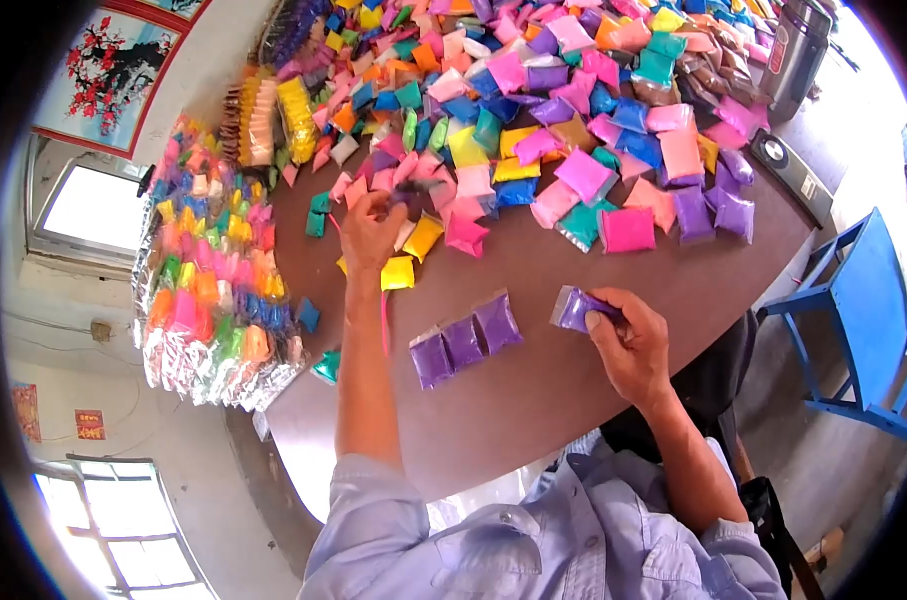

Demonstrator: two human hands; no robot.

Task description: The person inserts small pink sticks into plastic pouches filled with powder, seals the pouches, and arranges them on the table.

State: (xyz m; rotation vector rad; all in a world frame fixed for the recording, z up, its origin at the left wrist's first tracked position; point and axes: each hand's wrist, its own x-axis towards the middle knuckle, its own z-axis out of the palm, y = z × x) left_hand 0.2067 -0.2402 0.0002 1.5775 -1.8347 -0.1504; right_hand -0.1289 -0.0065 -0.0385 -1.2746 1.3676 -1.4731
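Note:
My right hand [630, 340] is closed on a small purple packet [573, 309] in clear wrapping, held above the brown table near its front edge. To its left, a row of three purple packets [464, 340] lies side by side on the table. My left hand [371, 232] reaches to the near edge of a big heap of coloured packets [533, 110]. Its fingers are pinched together beside a dark, blurred patch, and what they hold, if anything, cannot be made out. Yellow packets [397, 273] lie just beside that wrist.
Strips of bagged coloured packets [208, 270] cover the table's left side. A dark flask [795, 55] and a flat device with a dial [791, 175] stand at the right edge. Beyond them is a blue stool [858, 300]. The brown tabletop [413, 430] curves toward me.

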